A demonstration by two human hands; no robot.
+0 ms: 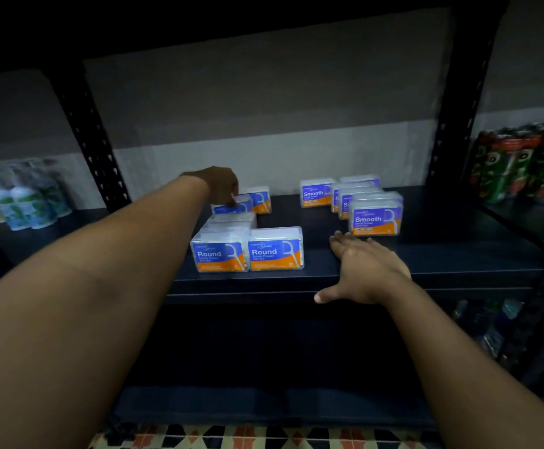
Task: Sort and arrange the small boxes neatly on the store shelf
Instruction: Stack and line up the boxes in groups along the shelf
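Two groups of small boxes are sitting on the dark shelf (442, 254) in the middle of the frame. At centre left, two "Round" boxes are standing side by side at the front edge: the left Round box (219, 257) and the right Round box (275, 251). Behind the left one, a row of clear boxes (232, 222) is running back; their number is hard to count. At centre right, the front Smooth box (376, 218) is heading a row of about four, and one lone Smooth box (316, 192) is standing apart to their left.

The left hand (222, 186) is reaching to the back of the left row, fingers curled down on the rear box (232, 205); whether it is gripping or only touching cannot be told. The right hand (366, 270) is lying flat with fingers spread on the shelf, just before the front Smooth box, holding nothing.

Several bottles (21, 205) are standing at far left, and several cans (520, 160) at far right.
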